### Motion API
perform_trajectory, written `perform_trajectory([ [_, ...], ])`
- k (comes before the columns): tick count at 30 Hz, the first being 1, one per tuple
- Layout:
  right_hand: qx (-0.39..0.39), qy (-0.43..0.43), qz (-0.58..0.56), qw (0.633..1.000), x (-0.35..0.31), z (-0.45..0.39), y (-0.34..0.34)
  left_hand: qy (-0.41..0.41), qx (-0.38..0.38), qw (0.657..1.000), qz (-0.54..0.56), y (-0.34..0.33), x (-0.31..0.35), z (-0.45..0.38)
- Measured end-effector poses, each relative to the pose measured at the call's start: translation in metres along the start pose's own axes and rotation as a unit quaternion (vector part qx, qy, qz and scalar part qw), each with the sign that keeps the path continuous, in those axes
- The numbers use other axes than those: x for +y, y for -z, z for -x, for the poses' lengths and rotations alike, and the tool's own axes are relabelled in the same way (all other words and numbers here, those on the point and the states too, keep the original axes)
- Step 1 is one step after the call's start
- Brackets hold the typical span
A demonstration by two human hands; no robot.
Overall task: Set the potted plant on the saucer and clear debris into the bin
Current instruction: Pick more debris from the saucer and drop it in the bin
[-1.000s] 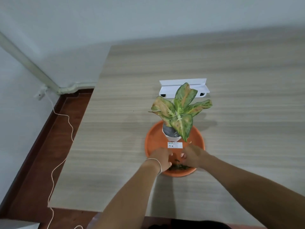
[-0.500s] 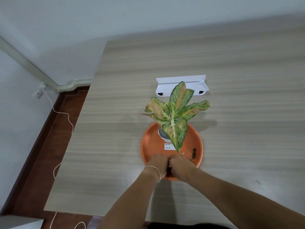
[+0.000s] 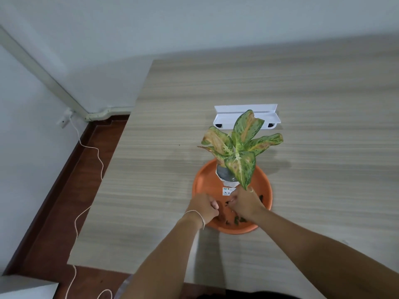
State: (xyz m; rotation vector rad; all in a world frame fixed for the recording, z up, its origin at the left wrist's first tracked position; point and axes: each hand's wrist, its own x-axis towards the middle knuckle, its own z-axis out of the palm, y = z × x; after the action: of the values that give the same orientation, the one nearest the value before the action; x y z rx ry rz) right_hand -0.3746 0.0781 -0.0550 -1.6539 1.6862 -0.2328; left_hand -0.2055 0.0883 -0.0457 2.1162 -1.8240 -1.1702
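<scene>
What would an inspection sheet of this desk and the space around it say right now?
Surface: wooden table, mostly bare.
Job's things: potted plant standing on the orange saucer; debris lying in the saucer; bin not seen.
Clutter: white stand behind the plant.
Hands: left hand and right hand over the saucer, fingers curled at the debris.
Cables: white cord trailing down to the floor.
Surroundings: white wall, brown floor.

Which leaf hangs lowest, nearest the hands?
The front leaf, drooping toward the camera; its tip almost meets the right hand. The others spread up and sideways.
</scene>
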Motion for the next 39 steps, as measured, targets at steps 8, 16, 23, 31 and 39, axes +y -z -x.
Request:
perform_trajectory([
  [8,-0.019,0.025,-0.079,0.996,-0.083,0.02,-0.027,0.019,0.105,0.991,0.086,0.061,-0.073,0.049],
  [16,-0.122,0.123,-0.067,0.983,-0.221,0.046,-0.129,0.143,0.218,0.951,0.166,0.124,-0.213,0.156],
  [23,-0.224,0.213,-0.013,0.951,-0.318,0.106,-0.261,0.264,0.285,0.896,0.213,0.138,-0.345,0.264],
  [31,-0.305,0.263,0.073,0.912,-0.346,0.149,-0.348,0.304,0.29,0.869,0.261,0.118,-0.417,0.314],
  [39,-0.297,0.256,0.131,0.911,-0.339,0.142,-0.38,0.306,0.284,0.87,0.262,0.11,-0.439,0.314],
])
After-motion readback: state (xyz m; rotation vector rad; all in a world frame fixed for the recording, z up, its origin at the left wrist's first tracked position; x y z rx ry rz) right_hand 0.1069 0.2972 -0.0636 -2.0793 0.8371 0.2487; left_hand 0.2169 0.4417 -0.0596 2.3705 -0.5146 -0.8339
